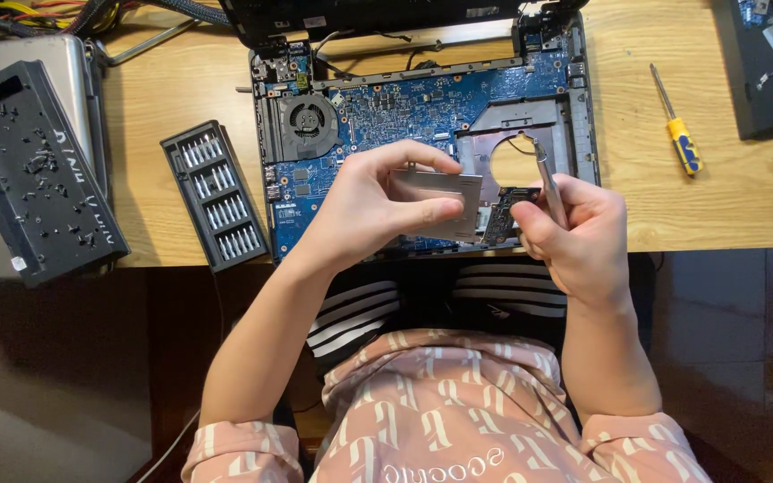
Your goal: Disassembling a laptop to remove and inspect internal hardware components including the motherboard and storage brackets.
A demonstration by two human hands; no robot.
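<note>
My left hand point(378, 206) pinches a flat grey metal bracket point(440, 201) between thumb and fingers, held above the near edge of an opened laptop base point(422, 116) with a blue circuit board and a round fan point(308, 123). A small dark circuit card point(505, 213) sits at the bracket's right end. My right hand point(574, 233) grips that card with its fingertips and also holds a slim metal screwdriver point(547, 179) that points up and away from me.
A black case of screwdriver bits point(215, 195) lies left of the laptop. Further left is a black plastic tray point(33, 174) with loose screws. A yellow-and-blue screwdriver point(677, 125) rests on the wooden desk point(673, 197) at the right. Another dark device point(767, 63) sits at the far right corner.
</note>
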